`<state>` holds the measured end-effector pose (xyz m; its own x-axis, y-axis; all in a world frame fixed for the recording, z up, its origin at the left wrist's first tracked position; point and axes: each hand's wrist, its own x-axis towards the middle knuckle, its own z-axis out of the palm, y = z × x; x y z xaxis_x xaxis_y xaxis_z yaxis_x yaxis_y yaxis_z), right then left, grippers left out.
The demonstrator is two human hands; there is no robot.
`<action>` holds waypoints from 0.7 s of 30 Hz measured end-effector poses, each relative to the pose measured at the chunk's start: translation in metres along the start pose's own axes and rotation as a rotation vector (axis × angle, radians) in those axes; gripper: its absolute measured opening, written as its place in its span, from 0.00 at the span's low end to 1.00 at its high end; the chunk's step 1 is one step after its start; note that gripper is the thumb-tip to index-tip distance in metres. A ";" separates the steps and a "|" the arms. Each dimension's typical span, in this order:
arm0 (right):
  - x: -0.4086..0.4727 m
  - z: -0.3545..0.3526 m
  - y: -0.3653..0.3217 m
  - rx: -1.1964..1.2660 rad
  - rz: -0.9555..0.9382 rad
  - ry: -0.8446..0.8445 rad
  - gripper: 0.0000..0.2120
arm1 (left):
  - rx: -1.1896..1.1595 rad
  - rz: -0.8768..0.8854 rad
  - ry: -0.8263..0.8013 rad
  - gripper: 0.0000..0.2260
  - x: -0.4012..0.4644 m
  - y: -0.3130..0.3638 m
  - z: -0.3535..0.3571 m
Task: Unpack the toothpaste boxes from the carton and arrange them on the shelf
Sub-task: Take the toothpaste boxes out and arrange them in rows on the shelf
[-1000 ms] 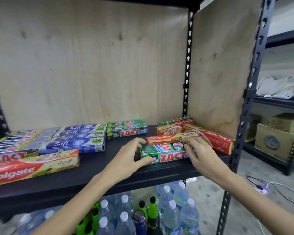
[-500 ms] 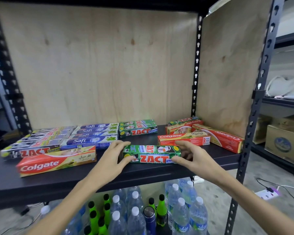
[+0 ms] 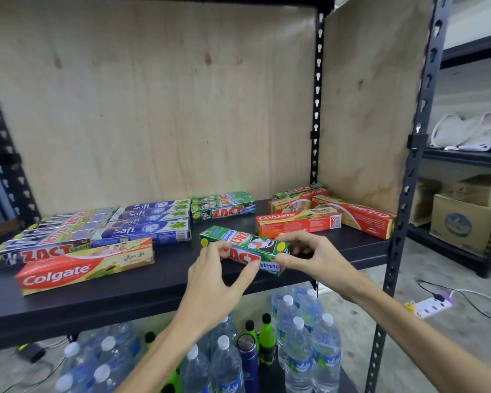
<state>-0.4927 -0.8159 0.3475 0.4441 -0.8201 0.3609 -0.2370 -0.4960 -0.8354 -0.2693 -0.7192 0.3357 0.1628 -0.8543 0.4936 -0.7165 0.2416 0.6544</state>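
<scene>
A green Zact toothpaste box (image 3: 245, 246) is held at a slant just above the front of the black shelf (image 3: 97, 296). My left hand (image 3: 216, 282) pinches its near left part and my right hand (image 3: 309, 252) grips its right end. Further back lie two green Zact boxes (image 3: 223, 209), blue Safi boxes (image 3: 150, 222), silver Zact boxes (image 3: 48, 239) and a red Colgate box (image 3: 85, 265) on the left. More Colgate boxes (image 3: 323, 217) lie at the right. No carton is in view.
Plywood panels close the back and right side of the shelf bay. Black uprights (image 3: 400, 222) stand at the right. Water bottles (image 3: 304, 336) and green bottles crowd the level below. Cardboard cartons (image 3: 462, 219) sit on a neighbouring rack, and a power strip (image 3: 431, 304) lies on the floor.
The green Zact box lay flat and square to the shelf edge; both hands have since turned it askew and tipped it, shifting it slightly right in the view.
</scene>
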 end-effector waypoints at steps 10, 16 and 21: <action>0.002 0.026 -0.018 0.082 0.097 -0.215 0.28 | -0.018 -0.087 -0.071 0.41 0.001 0.001 -0.010; 0.011 0.026 -0.018 0.060 -0.005 -0.217 0.12 | 0.295 -0.047 -0.099 0.34 0.021 -0.012 -0.046; 0.034 0.024 -0.010 -0.340 -0.199 -0.004 0.26 | 0.328 -0.047 -0.210 0.27 0.034 -0.033 -0.088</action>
<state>-0.4540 -0.8324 0.3578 0.5135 -0.6975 0.4998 -0.4185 -0.7121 -0.5637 -0.1806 -0.7152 0.3815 0.0829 -0.9446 0.3174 -0.8960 0.0688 0.4388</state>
